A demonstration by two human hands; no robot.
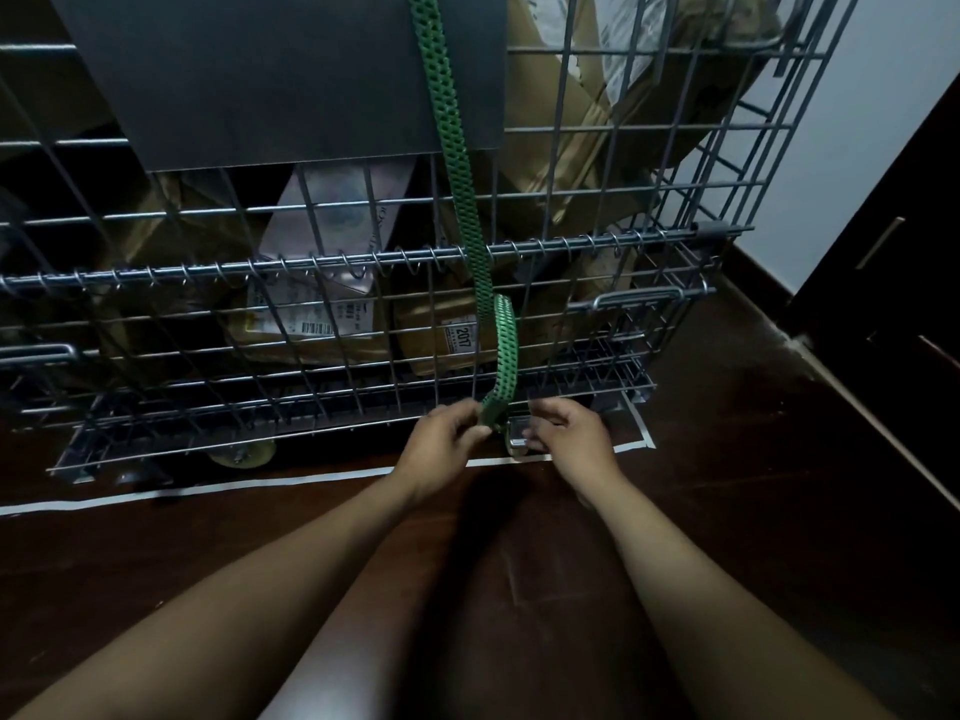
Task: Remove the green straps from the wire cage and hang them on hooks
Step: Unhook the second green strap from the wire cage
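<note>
Green strap (pixel 457 163) runs down the front of the wire cage (pixel 675 235) from 12 o'clock to the cage base just below frame centre. There the left hand (pixel 447 439) pinches its slack lower end between thumb and curled fingers, and the right hand (pixel 571 433), at 3 o'clock of it, curls its fingers on a small metal buckle (pixel 519 434), a two-handed hold probably meant to free the strap from its fastening. The strap's upper end is cut off at the top edge, no hooks are in view, and fingers and dim light hide how the buckle engages the cage.
</note>
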